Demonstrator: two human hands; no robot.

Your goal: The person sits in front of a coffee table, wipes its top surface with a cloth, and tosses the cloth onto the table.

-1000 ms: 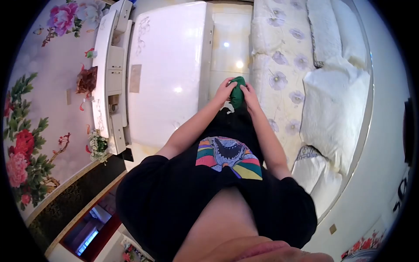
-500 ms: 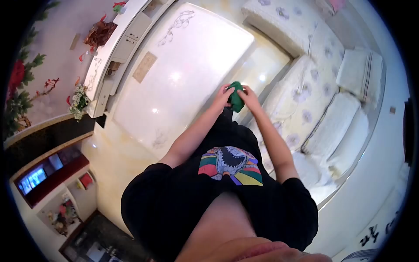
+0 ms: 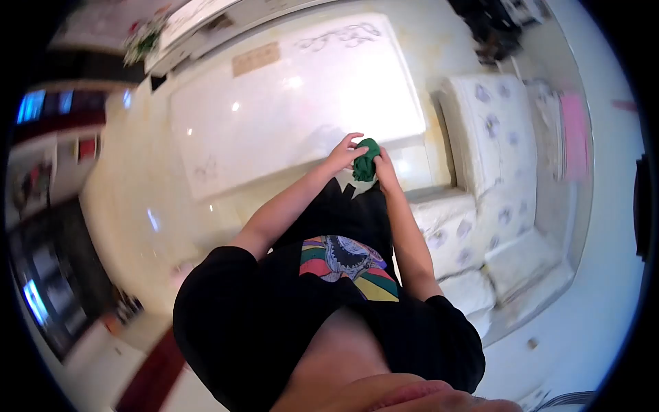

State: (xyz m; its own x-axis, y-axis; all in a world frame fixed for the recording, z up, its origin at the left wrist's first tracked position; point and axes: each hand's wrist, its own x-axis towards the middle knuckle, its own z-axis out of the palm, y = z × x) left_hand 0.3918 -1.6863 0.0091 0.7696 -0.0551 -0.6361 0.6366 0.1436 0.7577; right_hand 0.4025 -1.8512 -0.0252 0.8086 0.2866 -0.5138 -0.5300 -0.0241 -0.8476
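Observation:
A bunched-up green cloth [image 3: 366,162] is between my two hands in front of my body, crumpled into a rough ball. My left hand [image 3: 341,153] grips its left side, with the index finger lifted off over the top. On the other side, my right hand [image 3: 385,169] is closed on the right edge, the thumb pressed against the fabric. Both hands are near the front edge of a glossy white table [image 3: 322,89]. What kind of cloth item it is, I cannot tell.
Beyond the table stands a white cabinet [image 3: 199,27]. A sofa with a floral cover [image 3: 501,123] lines the right side, with a pink cloth [image 3: 573,137] on it. A tan rectangular mat [image 3: 256,59] lies on the table. Shiny pale floor [image 3: 144,185] extends to the left.
My view has turned, so the table, cabinet and sofa appear rotated. The green cloth is more crumpled into a ball. My left index finger has lifted away from it.

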